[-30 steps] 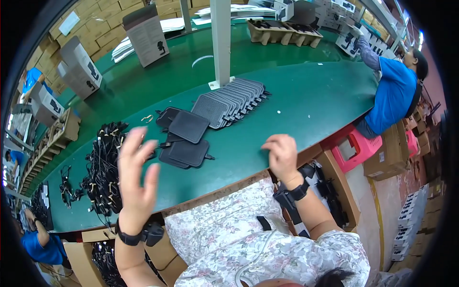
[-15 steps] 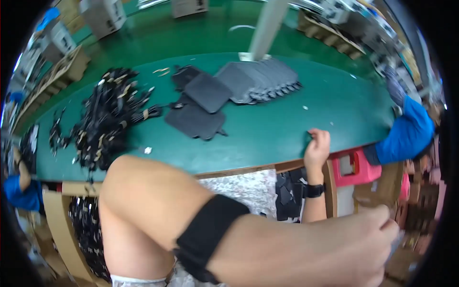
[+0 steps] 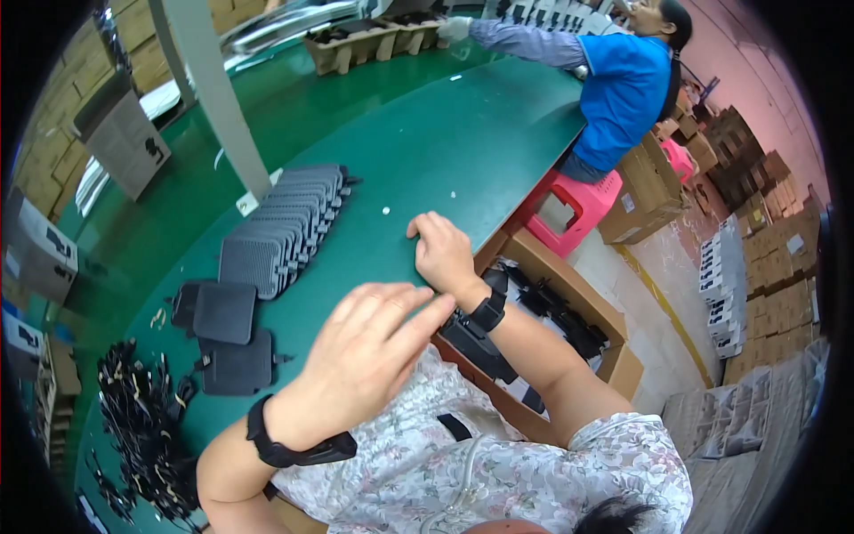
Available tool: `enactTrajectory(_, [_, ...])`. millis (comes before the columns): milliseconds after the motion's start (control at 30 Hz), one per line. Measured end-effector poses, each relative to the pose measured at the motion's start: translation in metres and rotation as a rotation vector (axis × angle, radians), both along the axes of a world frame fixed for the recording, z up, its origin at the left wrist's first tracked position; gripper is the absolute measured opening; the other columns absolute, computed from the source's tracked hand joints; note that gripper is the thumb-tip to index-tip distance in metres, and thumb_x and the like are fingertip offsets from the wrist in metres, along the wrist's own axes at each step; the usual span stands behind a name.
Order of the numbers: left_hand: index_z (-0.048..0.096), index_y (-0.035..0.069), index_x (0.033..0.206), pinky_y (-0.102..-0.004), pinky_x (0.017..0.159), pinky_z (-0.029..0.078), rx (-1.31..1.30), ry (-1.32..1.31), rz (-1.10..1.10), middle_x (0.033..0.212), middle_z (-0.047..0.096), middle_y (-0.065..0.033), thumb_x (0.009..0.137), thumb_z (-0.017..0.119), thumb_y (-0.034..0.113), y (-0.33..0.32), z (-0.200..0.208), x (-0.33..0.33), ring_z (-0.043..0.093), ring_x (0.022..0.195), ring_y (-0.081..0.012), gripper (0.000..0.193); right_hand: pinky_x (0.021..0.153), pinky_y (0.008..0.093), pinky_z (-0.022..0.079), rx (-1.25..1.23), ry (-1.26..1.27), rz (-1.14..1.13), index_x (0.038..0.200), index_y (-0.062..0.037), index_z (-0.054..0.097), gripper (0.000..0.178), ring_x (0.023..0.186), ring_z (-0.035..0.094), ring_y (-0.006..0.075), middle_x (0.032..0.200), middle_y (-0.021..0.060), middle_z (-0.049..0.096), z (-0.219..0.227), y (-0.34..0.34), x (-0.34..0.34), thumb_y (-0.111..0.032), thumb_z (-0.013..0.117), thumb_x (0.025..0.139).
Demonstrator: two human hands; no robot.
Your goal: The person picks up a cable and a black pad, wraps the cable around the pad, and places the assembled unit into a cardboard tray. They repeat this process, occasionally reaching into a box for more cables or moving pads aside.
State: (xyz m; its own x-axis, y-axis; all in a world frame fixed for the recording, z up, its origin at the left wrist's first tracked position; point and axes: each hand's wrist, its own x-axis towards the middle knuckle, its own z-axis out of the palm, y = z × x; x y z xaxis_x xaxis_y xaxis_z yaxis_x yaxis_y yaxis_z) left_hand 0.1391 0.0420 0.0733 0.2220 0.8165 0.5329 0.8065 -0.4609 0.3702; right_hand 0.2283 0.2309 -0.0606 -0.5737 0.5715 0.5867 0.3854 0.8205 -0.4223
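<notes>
My left hand is raised in front of my body, palm down, its fingers stretched out and holding nothing I can see. Beyond it, my right hand is at the table's near edge, fingers loosely bent, with no object showing in them; its palm is hidden. Both wrists wear black bands. To the left of my hands, flat dark grey pads lie loosely piled. Past them a fanned row of similar grey pads overlaps. A heap of black cables lies at the near left.
On the green table stands a white post. An open carton of black parts is beside my right arm. A co-worker in blue sits on a pink stool, reaching toward a cardboard tray.
The view has swung to the right. My left hand has come back from far across to the right, and its curled fingers have straightened. My right hand stays by the table edge.
</notes>
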Motion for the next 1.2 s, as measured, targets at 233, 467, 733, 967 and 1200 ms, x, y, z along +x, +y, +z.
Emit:
enactTrajectory(233, [0.057,0.003,0.109,-0.0369,0.083,0.046,0.23,-0.327,-0.06,0.108,0.057,-0.0129,0.077,0.061,0.002,0.024,0.03,-0.008,0.058,0.094,-0.0291,0.032,0.063,0.0413,0.047,0.002,0.017,-0.018,0.078,-0.0083,0.053,0.011,0.075,0.057,0.0285,0.075,0.0087,0.053,-0.001,0.001,0.002,0.001,0.05,0.072])
enactTrajectory(467, [0.049,0.003,0.102,-0.0309,0.07,0.04,0.87,-0.825,-0.263,0.092,0.046,-0.0086,0.082,0.05,0.0,-0.032,0.065,-0.01,0.045,0.075,-0.0196,0.02,0.064,0.0418,0.046,-0.076,0.053,-0.044,0.076,-0.0058,0.054,0.012,0.073,0.057,0.03,0.073,0.0099,0.053,0.002,-0.003,0.001,0.003,0.048,0.071])
enactTrajectory(733, [0.056,0.015,0.095,-0.027,0.066,0.039,1.146,-0.908,-0.21,0.09,0.047,0.0038,0.089,0.052,0.012,-0.045,0.066,0.003,0.05,0.075,-0.0124,0.007,0.066,0.0409,0.047,-0.08,0.023,-0.041,0.076,-0.0065,0.053,0.009,0.077,0.057,0.028,0.074,0.0087,0.053,0.003,-0.004,0.001,0.0,0.049,0.073])
enactTrajectory(967, [0.054,0.015,0.09,-0.026,0.064,0.039,1.275,-0.977,-0.141,0.086,0.045,0.0056,0.089,0.053,0.013,-0.041,0.063,0.01,0.049,0.073,-0.0091,0.003,0.065,0.0402,0.047,-0.115,0.026,-0.04,0.075,-0.0065,0.054,0.009,0.076,0.057,0.0273,0.074,0.0084,0.053,0.002,-0.006,0.001,0.001,0.049,0.073])
enactTrajectory(1200, [0.052,0.014,0.084,-0.026,0.063,0.04,1.269,-0.984,-0.03,0.08,0.04,0.0062,0.088,0.054,0.014,-0.037,0.049,0.018,0.048,0.073,-0.0083,0.004,0.061,0.0394,0.047,-0.103,0.075,-0.041,0.073,-0.0056,0.056,0.012,0.071,0.058,0.0283,0.073,0.0096,0.054,0.002,-0.003,0.002,0.003,0.048,0.072])
